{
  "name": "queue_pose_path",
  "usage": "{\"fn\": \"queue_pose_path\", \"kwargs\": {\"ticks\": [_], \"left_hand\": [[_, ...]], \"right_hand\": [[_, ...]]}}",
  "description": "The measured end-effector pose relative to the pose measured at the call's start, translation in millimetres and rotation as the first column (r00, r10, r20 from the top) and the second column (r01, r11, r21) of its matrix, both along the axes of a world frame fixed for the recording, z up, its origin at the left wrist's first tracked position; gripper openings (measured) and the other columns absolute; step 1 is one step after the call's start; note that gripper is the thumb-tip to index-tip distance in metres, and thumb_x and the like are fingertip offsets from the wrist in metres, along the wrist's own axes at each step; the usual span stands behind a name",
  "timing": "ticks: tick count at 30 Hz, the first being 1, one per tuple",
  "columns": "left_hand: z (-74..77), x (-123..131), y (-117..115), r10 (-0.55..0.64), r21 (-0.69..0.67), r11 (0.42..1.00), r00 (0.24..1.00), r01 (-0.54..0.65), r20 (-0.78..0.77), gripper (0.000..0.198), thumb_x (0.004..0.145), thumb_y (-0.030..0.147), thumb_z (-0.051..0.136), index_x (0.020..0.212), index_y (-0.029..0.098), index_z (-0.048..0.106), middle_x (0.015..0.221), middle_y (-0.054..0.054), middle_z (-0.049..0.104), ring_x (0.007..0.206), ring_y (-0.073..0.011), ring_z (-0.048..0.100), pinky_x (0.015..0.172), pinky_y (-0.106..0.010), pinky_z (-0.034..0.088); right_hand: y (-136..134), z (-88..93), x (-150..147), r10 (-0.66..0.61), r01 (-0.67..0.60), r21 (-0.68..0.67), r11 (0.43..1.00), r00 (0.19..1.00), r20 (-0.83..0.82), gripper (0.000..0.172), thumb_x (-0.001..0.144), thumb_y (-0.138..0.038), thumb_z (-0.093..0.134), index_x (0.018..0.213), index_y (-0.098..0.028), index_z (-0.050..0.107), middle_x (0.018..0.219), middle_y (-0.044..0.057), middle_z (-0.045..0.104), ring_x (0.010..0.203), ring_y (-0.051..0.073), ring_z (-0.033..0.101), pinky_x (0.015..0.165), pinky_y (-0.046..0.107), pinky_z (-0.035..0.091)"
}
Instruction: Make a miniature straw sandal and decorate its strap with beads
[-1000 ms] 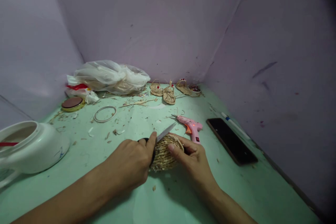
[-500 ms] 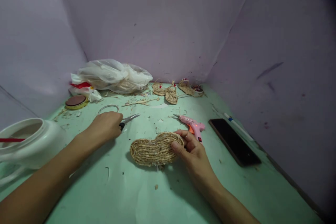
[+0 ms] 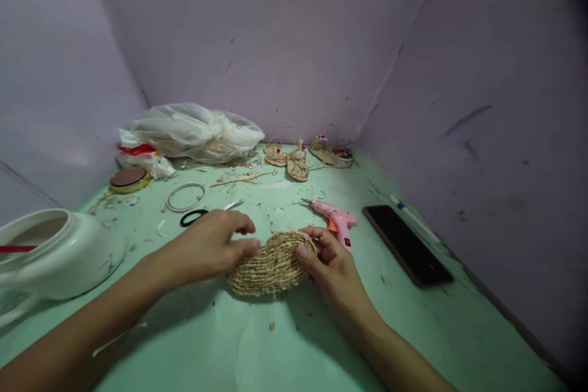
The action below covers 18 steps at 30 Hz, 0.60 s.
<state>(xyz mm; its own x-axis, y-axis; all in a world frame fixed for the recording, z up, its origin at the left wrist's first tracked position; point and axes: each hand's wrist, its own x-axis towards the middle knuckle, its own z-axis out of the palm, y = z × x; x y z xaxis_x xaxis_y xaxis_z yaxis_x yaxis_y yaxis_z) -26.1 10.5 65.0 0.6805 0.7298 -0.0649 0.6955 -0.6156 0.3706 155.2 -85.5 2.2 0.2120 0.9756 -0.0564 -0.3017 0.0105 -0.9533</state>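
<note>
A woven straw sole [image 3: 275, 263], oblong with a dip in its upper edge, is held just over the green table by my right hand [image 3: 331, 266]. The thumb presses on its face and the fingers go behind its right end. My left hand [image 3: 215, 242] is at the sole's left end, thumb and fingers apart; whether it touches the sole I cannot tell. Behind that hand lie scissors [image 3: 193, 217], partly hidden, their black handle and blade tips showing. A pink glue gun [image 3: 334, 217] lies just beyond my right hand, a small orange light glowing on it.
At left stands a white pot [image 3: 87, 254] with a red stick. A metal ring [image 3: 185, 197], round tin [image 3: 130, 179] and plastic bag [image 3: 197, 133] lie farther back. Several small straw sandals [image 3: 297, 166] sit by the wall. A phone [image 3: 407, 245] and pen [image 3: 416, 219] lie right.
My left hand has let go of the scissors and come right, to the sole's left end. The right hand keeps its hold on the sole.
</note>
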Motion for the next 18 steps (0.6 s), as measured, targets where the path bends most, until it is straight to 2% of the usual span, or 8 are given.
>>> {"fn": "queue_pose_path", "kwargs": {"ticks": [2, 3, 6, 9, 12, 14, 16, 18], "left_hand": [[0.1, 5.6, -11.4, -0.050, -0.051, 0.998, 0.997, 0.047, -0.051, 0.018, 0.074, 0.032, 0.053, 0.081, 0.021, 0.065, 0.077, -0.002, 0.068, 0.071, -0.0189, 0.061, 0.059, -0.026, 0.041], [-0.3, 7.4, -15.5, -0.055, -0.028, 0.998, 0.994, 0.052, -0.091, 0.013, 0.072, 0.027, 0.053, 0.075, 0.021, 0.063, 0.071, -0.001, 0.066, 0.067, -0.0183, 0.060, 0.055, -0.026, 0.038], [-2.1, 9.0, -21.9, -0.031, 0.165, 0.985, 0.987, 0.057, -0.157, 0.011, 0.070, 0.015, 0.048, 0.069, 0.020, 0.058, 0.069, -0.001, 0.064, 0.063, -0.0181, 0.058, 0.052, -0.026, 0.033], [-5.3, 8.1, -22.9, -0.023, 0.363, 0.929, 0.989, 0.074, -0.143, 0.016, 0.073, 0.013, 0.043, 0.075, 0.019, 0.058, 0.077, -0.004, 0.063, 0.069, -0.0203, 0.059, 0.052, -0.028, 0.033], [-13.2, 8.8, -24.4, -0.039, 0.497, 0.863, 0.992, 0.093, -0.117, 0.016, 0.072, 0.012, 0.043, 0.075, 0.018, 0.058, 0.076, -0.006, 0.061, 0.070, -0.0209, 0.059, 0.053, -0.029, 0.035], [-20.8, 11.2, -28.3, -0.078, 0.577, 0.807, 0.992, 0.123, -0.101, 0.015, 0.071, 0.010, 0.044, 0.072, 0.017, 0.058, 0.072, -0.006, 0.060, 0.068, -0.0207, 0.057, 0.053, -0.030, 0.037], [-27.7, 14.6, -35.2, -0.138, 0.638, 0.753, 0.987, 0.161, -0.086, 0.015, 0.072, 0.008, 0.045, 0.070, 0.017, 0.057, 0.071, -0.006, 0.059, 0.067, -0.0210, 0.056, 0.055, -0.031, 0.038], [-30.7, 17.5, -43.6, -0.203, 0.628, 0.750, 0.976, 0.206, -0.077, 0.013, 0.073, 0.009, 0.048, 0.071, 0.017, 0.057, 0.072, -0.007, 0.060, 0.068, -0.0214, 0.055, 0.057, -0.032, 0.040]], "right_hand": [[0.1, 1.5, -0.4, -0.021, 0.021, 0.020, 1.000, 1.000, 0.020, 0.028, 0.070, -0.035, 0.071, 0.089, -0.020, 0.057, 0.078, 0.000, 0.065, 0.070, 0.013, 0.059, 0.064, 0.024, 0.046], [0.1, 2.4, -0.1, -0.030, 0.029, 0.027, 0.999, 0.999, 0.037, 0.026, 0.070, -0.034, 0.071, 0.088, -0.020, 0.057, 0.078, -0.001, 0.064, 0.071, 0.013, 0.058, 0.064, 0.024, 0.046], [0.5, 4.9, 3.2, -0.051, 0.047, 0.034, 0.998, 0.993, 0.108, 0.026, 0.067, -0.030, 0.072, 0.086, -0.021, 0.058, 0.085, 0.000, 0.063, 0.074, 0.013, 0.055, 0.064, 0.024, 0.046], [1.5, 4.9, 8.1, -0.133, 0.130, 0.029, 0.991, 0.981, 0.144, 0.040, 0.059, -0.027, 0.077, 0.094, -0.022, 0.058, 0.101, 0.003, 0.059, 0.079, 0.014, 0.053, 0.061, 0.024, 0.048], [3.4, 2.8, 10.7, -0.238, 0.238, -0.023, 0.971, 0.971, 0.034, 0.040, 0.058, -0.031, 0.078, 0.092, -0.022, 0.058, 0.096, 0.002, 0.057, 0.076, 0.014, 0.055, 0.060, 0.026, 0.050], [4.7, 2.0, 10.0, -0.209, 0.199, -0.092, 0.976, 0.971, -0.114, 0.035, 0.060, -0.034, 0.077, 0.088, -0.021, 0.059, 0.087, 0.001, 0.059, 0.069, 0.013, 0.057, 0.062, 0.028, 0.052], [5.9, 2.4, 8.8, -0.106, 0.075, -0.128, 0.989, 0.961, -0.256, 0.031, 0.064, -0.035, 0.075, 0.087, -0.020, 0.061, 0.083, 0.002, 0.063, 0.067, 0.013, 0.060, 0.065, 0.030, 0.052], [6.8, 3.1, 8.9, -0.005, -0.027, -0.095, 0.995, 0.946, -0.325, 0.026, 0.069, -0.036, 0.071, 0.087, -0.019, 0.064, 0.083, 0.004, 0.066, 0.069, 0.014, 0.062, 0.066, 0.029, 0.052]]}}
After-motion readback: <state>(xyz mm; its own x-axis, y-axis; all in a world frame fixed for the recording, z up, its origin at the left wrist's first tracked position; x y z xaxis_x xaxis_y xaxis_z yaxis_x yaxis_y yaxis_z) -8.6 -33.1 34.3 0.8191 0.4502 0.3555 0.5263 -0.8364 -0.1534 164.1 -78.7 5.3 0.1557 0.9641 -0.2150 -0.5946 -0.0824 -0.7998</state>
